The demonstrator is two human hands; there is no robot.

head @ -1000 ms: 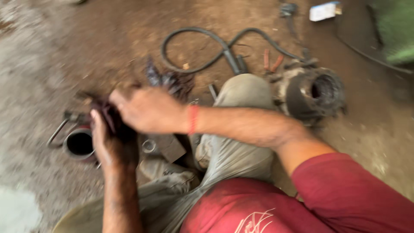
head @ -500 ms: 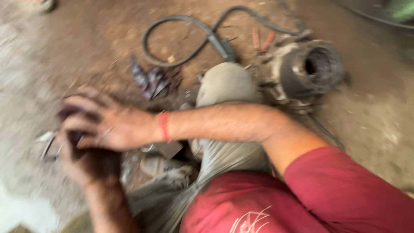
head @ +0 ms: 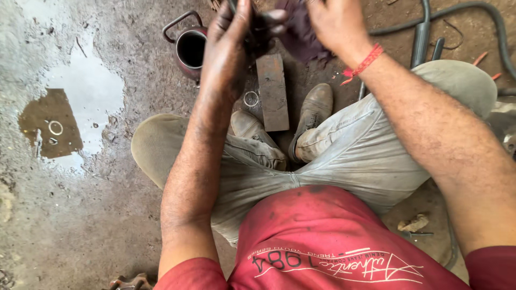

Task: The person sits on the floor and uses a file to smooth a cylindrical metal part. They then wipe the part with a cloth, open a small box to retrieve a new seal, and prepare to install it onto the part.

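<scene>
My left hand point(head: 228, 43) is raised at the top of the view, fingers curled on one end of a dark purplish rag point(head: 301, 35). My right hand point(head: 336, 24), with a red thread band on the wrist, grips the same rag from the right. The two hands are close together above the ground between my knees. Whether the rag wraps some smaller part cannot be told. Below the hands a flat rusty metal block point(head: 273, 91) lies on the floor, with a small metal ring point(head: 251, 99) beside it.
A dark metal can with a wire handle point(head: 189, 48) stands left of the block. A water puddle point(head: 70, 107) with a ring point(head: 55, 128) in it spreads at the left. Black hoses point(head: 424, 37) run at the upper right. My shoes point(head: 314, 107) rest by the block.
The camera has tilted down toward my lap, so the hoses and the round motor housing slid out to the right. Both hands stay together on the rag, now at the top edge.
</scene>
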